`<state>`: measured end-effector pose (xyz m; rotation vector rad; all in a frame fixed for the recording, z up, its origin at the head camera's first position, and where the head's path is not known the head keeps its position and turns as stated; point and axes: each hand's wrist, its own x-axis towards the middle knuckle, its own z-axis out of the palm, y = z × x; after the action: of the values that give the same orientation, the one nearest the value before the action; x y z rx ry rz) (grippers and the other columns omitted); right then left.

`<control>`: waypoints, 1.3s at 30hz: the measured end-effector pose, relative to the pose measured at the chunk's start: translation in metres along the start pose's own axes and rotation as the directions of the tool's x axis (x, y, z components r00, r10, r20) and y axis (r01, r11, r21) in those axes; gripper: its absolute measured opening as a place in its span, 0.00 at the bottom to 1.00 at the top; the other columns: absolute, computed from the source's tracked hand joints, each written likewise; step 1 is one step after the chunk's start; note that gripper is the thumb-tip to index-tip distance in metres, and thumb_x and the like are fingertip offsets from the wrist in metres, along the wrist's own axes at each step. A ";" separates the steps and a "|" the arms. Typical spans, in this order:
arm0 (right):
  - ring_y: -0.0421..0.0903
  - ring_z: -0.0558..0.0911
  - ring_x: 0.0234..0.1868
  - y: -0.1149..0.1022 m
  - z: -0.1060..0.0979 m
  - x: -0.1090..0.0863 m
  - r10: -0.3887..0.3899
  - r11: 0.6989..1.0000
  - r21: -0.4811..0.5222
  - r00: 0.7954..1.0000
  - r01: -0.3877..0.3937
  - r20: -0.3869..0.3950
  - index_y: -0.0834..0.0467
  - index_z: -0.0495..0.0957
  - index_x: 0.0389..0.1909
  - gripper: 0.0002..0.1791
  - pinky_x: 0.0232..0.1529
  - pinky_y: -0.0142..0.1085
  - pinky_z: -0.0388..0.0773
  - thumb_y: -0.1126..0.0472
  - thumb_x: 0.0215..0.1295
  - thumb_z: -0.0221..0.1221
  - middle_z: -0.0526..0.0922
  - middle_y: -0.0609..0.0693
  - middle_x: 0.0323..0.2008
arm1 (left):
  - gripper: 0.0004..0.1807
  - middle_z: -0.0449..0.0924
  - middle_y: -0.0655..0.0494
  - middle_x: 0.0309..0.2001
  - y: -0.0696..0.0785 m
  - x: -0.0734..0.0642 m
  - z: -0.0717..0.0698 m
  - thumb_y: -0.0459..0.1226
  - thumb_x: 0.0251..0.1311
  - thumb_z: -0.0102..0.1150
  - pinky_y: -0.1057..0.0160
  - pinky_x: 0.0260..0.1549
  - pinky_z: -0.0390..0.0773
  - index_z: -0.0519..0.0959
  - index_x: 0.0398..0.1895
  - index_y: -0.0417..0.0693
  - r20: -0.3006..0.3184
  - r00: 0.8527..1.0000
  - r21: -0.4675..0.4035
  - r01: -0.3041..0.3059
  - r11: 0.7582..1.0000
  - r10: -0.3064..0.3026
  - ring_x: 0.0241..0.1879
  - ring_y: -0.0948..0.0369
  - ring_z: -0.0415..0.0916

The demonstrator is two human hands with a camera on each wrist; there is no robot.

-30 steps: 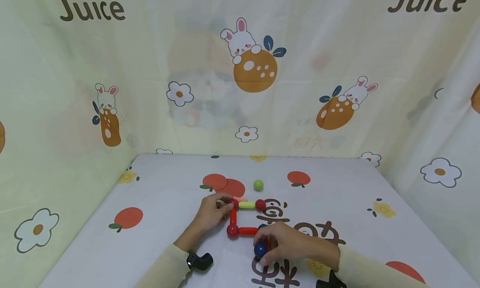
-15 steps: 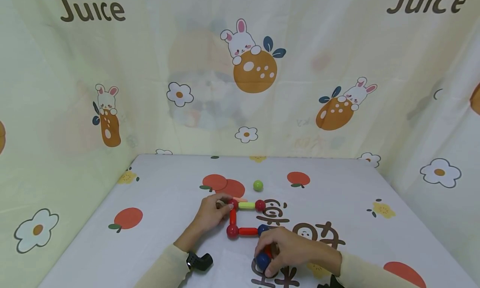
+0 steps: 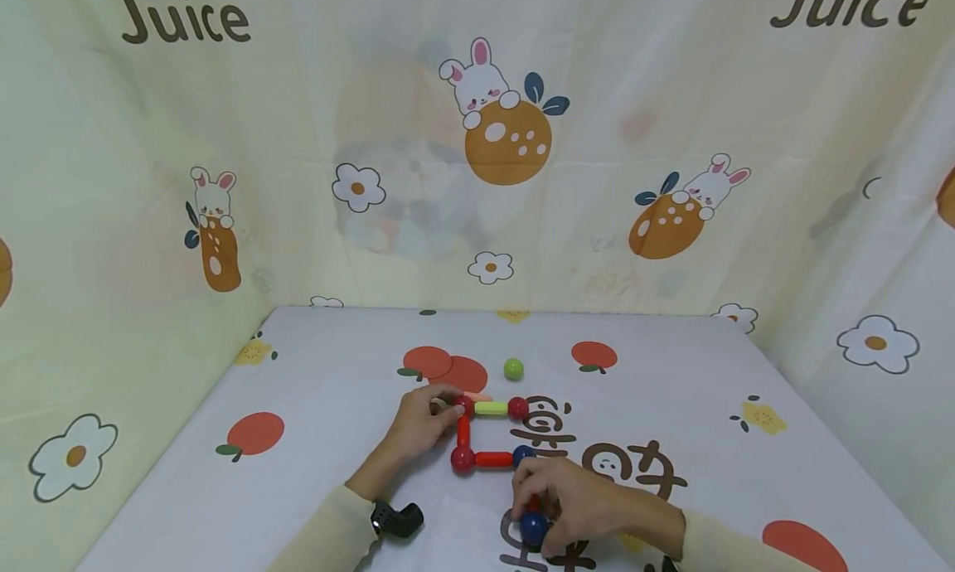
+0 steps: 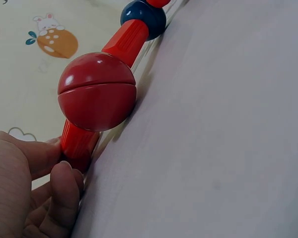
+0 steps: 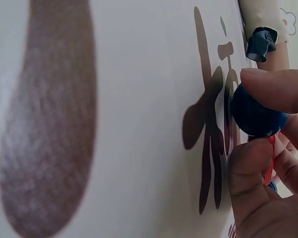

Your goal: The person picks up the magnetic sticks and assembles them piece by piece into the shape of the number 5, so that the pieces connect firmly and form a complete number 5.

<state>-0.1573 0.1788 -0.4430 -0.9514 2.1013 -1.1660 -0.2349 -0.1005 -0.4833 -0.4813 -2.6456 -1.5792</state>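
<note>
Several toy balls joined by sticks lie on the table. My left hand (image 3: 419,423) pinches the far-left red ball (image 3: 466,405) of this shape. From that ball a yellow-green stick (image 3: 491,408) runs right to another red ball (image 3: 518,408), and a red stick (image 3: 464,433) runs down to a corner red ball (image 4: 97,91). A second red stick (image 3: 493,459) joins the corner to a blue ball (image 3: 524,455). My right hand (image 3: 573,499) holds a nearer blue ball (image 5: 258,115) between thumb and fingers, with a red stick (image 5: 269,161) behind it, partly hidden by the fingers.
A loose green ball (image 3: 513,369) lies beyond the shape. A pale pink stick (image 3: 477,396) shows just behind the far-left ball. The white tablecloth (image 3: 336,373) carries printed fruit and lettering, and a patterned curtain (image 3: 418,141) stands around the table.
My right hand has moved toward me and slightly right with the nearer blue ball, uncovering the blue ball at the stick's end. My left hand and the red balls stay where they were.
</note>
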 end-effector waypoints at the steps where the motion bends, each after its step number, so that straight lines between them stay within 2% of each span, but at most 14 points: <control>1: 0.40 0.75 0.44 0.000 0.000 0.000 -0.002 1.000 0.001 1.000 0.002 -0.001 0.51 0.88 0.41 0.16 0.39 0.32 0.81 0.66 0.49 0.75 0.77 0.44 0.44 | 0.13 0.80 0.53 0.45 0.000 0.000 0.000 0.37 0.68 0.63 0.62 0.24 0.82 0.82 0.54 0.50 -0.001 1.000 0.000 0.002 1.000 -0.002 0.29 0.59 0.79; 8: 0.42 0.75 0.44 0.001 0.001 0.000 -0.007 1.000 -0.019 1.000 0.007 -0.007 0.48 0.85 0.44 0.20 0.39 0.32 0.80 0.65 0.49 0.74 0.78 0.43 0.46 | 0.14 0.81 0.55 0.46 0.002 0.000 0.001 0.37 0.68 0.63 0.62 0.24 0.82 0.82 0.55 0.51 -0.006 1.000 0.009 0.020 1.000 -0.020 0.30 0.59 0.79; 15: 0.43 0.74 0.45 0.002 0.000 0.000 0.013 1.000 -0.015 1.000 -0.013 -0.005 0.47 0.85 0.44 0.20 0.39 0.32 0.80 0.64 0.50 0.74 0.78 0.43 0.47 | 0.15 0.81 0.57 0.38 0.003 0.000 0.001 0.39 0.67 0.65 0.63 0.25 0.82 0.82 0.56 0.51 -0.008 0.999 0.017 0.049 0.999 -0.049 0.31 0.58 0.78; 22: 0.42 0.75 0.45 0.002 -0.003 0.001 -0.007 0.999 -0.033 1.000 0.008 0.013 0.47 0.84 0.45 0.20 0.39 0.32 0.80 0.65 0.50 0.74 0.79 0.42 0.46 | 0.14 0.81 0.57 0.42 0.002 0.000 0.001 0.39 0.68 0.64 0.62 0.25 0.83 0.82 0.55 0.54 -0.001 0.998 0.004 0.055 0.998 -0.055 0.30 0.58 0.79; 28: 0.42 0.75 0.44 -0.001 -0.005 0.000 -0.013 1.000 -0.018 0.999 0.013 0.033 0.49 0.84 0.45 0.20 0.40 0.32 0.80 0.66 0.50 0.73 0.79 0.43 0.46 | 0.13 0.81 0.54 0.45 0.001 0.000 0.001 0.37 0.68 0.64 0.62 0.25 0.83 0.83 0.54 0.51 -0.004 1.000 -0.008 0.019 1.000 -0.019 0.30 0.59 0.80; 30: 0.41 0.76 0.42 -0.002 -0.008 0.000 -0.021 1.000 -0.014 0.999 0.021 0.033 0.49 0.84 0.46 0.20 0.39 0.33 0.80 0.66 0.51 0.73 0.79 0.44 0.47 | 0.13 0.81 0.53 0.46 0.001 0.000 0.001 0.36 0.68 0.63 0.62 0.25 0.83 0.83 0.54 0.50 -0.003 1.000 -0.011 0.008 1.000 -0.008 0.29 0.59 0.80; 35: 0.40 0.76 0.31 -0.007 -0.015 0.002 -0.049 0.998 -0.033 0.999 0.048 -0.024 0.51 0.83 0.48 0.18 0.36 0.31 0.79 0.64 0.56 0.71 0.80 0.49 0.46 | 0.13 0.81 0.52 0.46 0.002 0.000 0.001 0.36 0.68 0.63 0.62 0.25 0.83 0.82 0.54 0.50 -0.002 1.000 -0.015 0.007 1.000 -0.007 0.29 0.59 0.80; 39: 0.38 0.74 0.29 -0.012 -0.022 0.007 -0.089 0.993 -0.089 0.990 0.079 -0.114 0.53 0.83 0.48 0.15 0.32 0.30 0.76 0.65 0.60 0.68 0.81 0.55 0.43 | 0.13 0.81 0.52 0.46 0.003 -0.001 0.000 0.36 0.68 0.63 0.63 0.25 0.83 0.82 0.54 0.49 -0.005 1.000 -0.014 0.008 1.000 -0.008 0.29 0.59 0.80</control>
<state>-0.1744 0.1793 -0.4234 -1.0416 2.2384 -1.2097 -0.2334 -0.0990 -0.4811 -0.4679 -2.6375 -1.6002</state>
